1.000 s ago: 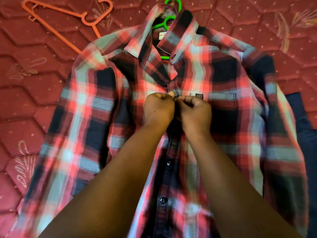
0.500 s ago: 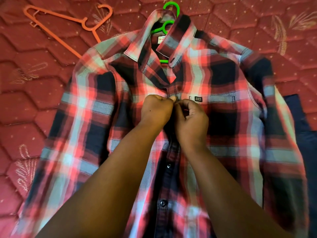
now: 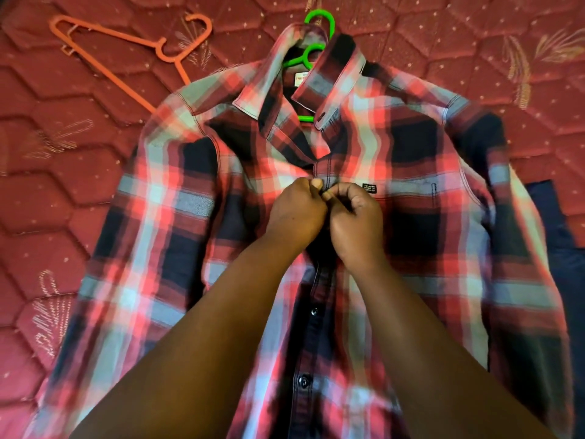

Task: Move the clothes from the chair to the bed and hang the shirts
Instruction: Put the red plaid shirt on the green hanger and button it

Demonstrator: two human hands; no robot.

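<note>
A red, black and grey plaid shirt lies spread front-up on the red quilted bed. A green hanger sits inside it, its hook showing above the collar. My left hand and my right hand meet at the chest, both pinching the shirt's button placket just below the collar. Two dark buttons lower on the placket are visible between my forearms.
An orange hanger lies on the bed at the upper left, its lower end under the shirt's shoulder. A dark blue garment sticks out from under the shirt at the right edge.
My hands stay at the same spot on the placket, with small finger movements. The view has shifted slightly.
</note>
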